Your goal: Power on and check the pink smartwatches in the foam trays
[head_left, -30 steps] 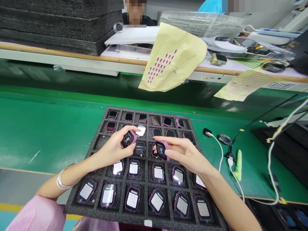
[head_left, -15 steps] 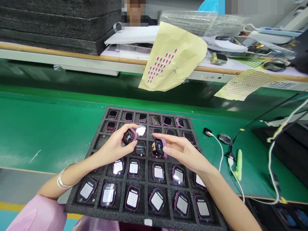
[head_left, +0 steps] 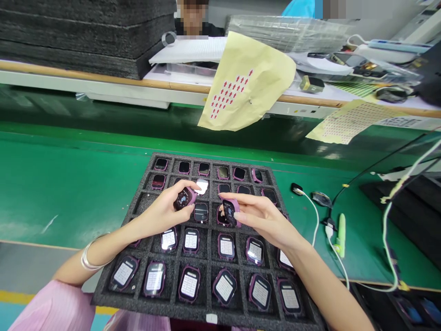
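Between the thumb and fingers of my left hand [head_left: 167,202] is a purple smartwatch body [head_left: 184,198], its dark screen lit with a dial. My right hand [head_left: 260,214] grips another purple smartwatch body [head_left: 230,212] by its edges, tilted so that its lit face points left. Both are held above a dark foam tray [head_left: 209,257] divided into square compartments. Several strapless purple watches lie in it; those in the near rows, such as one watch [head_left: 189,283], show white screens with a grid, while the far ones, like another watch [head_left: 204,169], look dark. My hands partly cover the middle rows.
Right of the tray, a black charger piece [head_left: 296,188] with white cable, a light green pen-like tool [head_left: 341,234] and a cable plug lie on the green table [head_left: 62,184]. Yellow sticker sheets [head_left: 248,82] hang off the shelf. Black foam blocks [head_left: 86,37] stand back left; a person sits behind.
Both watches have turned slightly in my fingers, the right one showing more of its purple side. My hands stay at nearly the same place over the tray.
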Motion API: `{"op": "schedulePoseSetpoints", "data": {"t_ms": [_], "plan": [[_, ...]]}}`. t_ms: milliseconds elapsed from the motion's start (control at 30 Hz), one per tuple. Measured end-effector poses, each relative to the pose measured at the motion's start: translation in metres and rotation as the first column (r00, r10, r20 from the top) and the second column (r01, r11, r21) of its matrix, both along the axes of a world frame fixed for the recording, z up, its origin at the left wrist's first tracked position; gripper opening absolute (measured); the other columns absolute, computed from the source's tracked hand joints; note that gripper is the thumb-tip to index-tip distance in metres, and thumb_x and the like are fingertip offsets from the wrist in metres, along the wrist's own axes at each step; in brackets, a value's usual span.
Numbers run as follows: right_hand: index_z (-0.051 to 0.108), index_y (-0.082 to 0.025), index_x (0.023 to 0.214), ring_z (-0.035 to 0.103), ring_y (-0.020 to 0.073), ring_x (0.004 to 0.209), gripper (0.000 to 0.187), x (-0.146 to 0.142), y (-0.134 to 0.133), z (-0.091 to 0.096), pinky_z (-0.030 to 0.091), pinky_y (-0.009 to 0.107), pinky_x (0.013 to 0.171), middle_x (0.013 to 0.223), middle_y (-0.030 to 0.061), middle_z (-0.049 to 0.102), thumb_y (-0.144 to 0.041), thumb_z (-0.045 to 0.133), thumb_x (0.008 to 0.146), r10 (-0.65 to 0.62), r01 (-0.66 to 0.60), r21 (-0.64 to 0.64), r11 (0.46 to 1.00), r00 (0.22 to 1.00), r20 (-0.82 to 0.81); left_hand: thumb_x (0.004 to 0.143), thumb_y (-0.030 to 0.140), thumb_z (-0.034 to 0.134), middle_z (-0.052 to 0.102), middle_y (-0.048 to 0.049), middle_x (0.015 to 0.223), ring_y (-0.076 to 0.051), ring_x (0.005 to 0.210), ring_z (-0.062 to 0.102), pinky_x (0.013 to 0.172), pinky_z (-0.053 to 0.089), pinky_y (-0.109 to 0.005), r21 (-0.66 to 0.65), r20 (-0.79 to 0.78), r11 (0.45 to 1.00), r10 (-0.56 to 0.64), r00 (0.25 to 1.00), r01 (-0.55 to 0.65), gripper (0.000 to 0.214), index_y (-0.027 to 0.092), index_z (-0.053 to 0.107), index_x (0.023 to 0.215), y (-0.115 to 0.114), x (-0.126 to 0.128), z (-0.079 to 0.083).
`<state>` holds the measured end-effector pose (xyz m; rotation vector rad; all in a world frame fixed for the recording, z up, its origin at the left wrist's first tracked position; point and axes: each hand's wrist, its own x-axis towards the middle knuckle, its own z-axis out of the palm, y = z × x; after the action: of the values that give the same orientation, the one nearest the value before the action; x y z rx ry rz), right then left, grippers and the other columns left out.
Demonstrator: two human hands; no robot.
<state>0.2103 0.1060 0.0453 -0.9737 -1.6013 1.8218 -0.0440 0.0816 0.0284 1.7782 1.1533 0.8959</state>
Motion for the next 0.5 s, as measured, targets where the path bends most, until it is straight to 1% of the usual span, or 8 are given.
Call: {"op": "schedulePoseSetpoints", "data": {"t_ms": [100,167,233,300,367,433,500], "plan": [[0.062,-0.022,0.122,0.06,0.0253,0.107,0.042,0.0001,0.0001,0.0003,0.044,0.039,0.094,0.114,0.0081,0.066,-0.028,0.068,0.082,-0.012,0.012,0.001,1.0,1.0,0.006,0.079,0.013,0.053,0.057,-0.0032,0.1,-0.016,0.085,0.056,0.073,0.044,-0.024,0.016,0.003,0.999,0.042,0.999,-0.042,0.035,0.019,0.05,0.114,-0.0006,0.0003,0.0014],[0.062,-0.022,0.122,0.06,0.0233,0.106,0.041,0.0007,-0.0005,0.001,0.044,0.037,0.094,0.112,0.0071,0.067,-0.026,0.068,0.082,-0.016,0.016,-0.011,1.0,1.0,-0.005,0.078,0.011,0.053,0.057,-0.0026,0.098,-0.016,0.084,0.056,0.073,0.044,-0.024,0.027,0.011,0.998,0.064,0.998,-0.064,0.034,0.019,0.051,0.111,-0.002,0.0001,0.0032],[0.061,-0.023,0.123,0.061,0.0219,0.104,0.041,0.0014,-0.0015,0.002,0.044,0.035,0.093,0.111,0.0063,0.067,-0.026,0.068,0.082,-0.013,0.013,-0.025,1.0,1.0,-0.028,0.076,0.008,0.054,0.057,-0.0019,0.097,-0.015,0.083,0.055,0.072,0.044,-0.023,0.044,0.053,0.996,0.08,0.995,-0.083,0.035,0.02,0.052,0.11,-0.0043,-0.0005,0.0049],[0.061,-0.023,0.122,0.061,0.0215,0.103,0.042,0.0017,-0.0025,0.0029,0.045,0.034,0.091,0.11,0.0059,0.067,-0.025,0.069,0.081,-0.002,0.0,-0.044,0.999,0.999,-0.051,0.076,0.007,0.055,0.056,-0.0014,0.095,-0.013,0.081,0.054,0.07,0.044,-0.022,0.062,0.114,0.995,0.076,0.991,-0.083,0.037,0.02,0.052,0.11,-0.0068,-0.0014,0.0056],[0.062,-0.022,0.122,0.061,0.0211,0.101,0.041,0.0012,-0.0029,0.0033,0.045,0.034,0.09,0.109,0.0058,0.067,-0.025,0.069,0.081,0.006,-0.01,-0.065,0.998,0.998,-0.059,0.076,0.007,0.056,0.055,-0.0007,0.091,-0.012,0.077,0.053,0.069,0.044,-0.022,0.06,0.143,0.995,0.07,0.987,-0.079,0.037,0.021,0.053,0.11,-0.008,-0.0019,0.0051],[0.062,-0.02,0.121,0.062,0.021,0.1,0.04,-0.0002,-0.0026,0.0031,0.046,0.034,0.09,0.108,0.0064,0.068,-0.025,0.068,0.083,0.003,-0.008,-0.086,0.996,0.998,-0.06,0.078,0.01,0.058,0.053,0.0,0.089,-0.01,0.068,0.051,0.062,0.044,-0.021,-0.013,0.162,0.997,0.079,0.984,-0.078,0.036,0.022,0.052,0.112,-0.0074,-0.0009,0.0037],[0.06,-0.02,0.123,0.062,0.0219,0.102,0.04,-0.0021,-0.0018,0.0024,0.044,0.036,0.093,0.111,0.0075,0.067,-0.025,0.066,0.084,-0.007,-0.003,-0.121,0.993,0.997,-0.082,0.079,0.014,0.061,0.051,0.0,0.09,-0.009,0.062,0.05,0.056,0.045,-0.021,-0.149,0.24,0.988,0.078,0.968,-0.043,0.042,0.023,0.048,0.118,-0.0053,0.0016,0.002]]}}
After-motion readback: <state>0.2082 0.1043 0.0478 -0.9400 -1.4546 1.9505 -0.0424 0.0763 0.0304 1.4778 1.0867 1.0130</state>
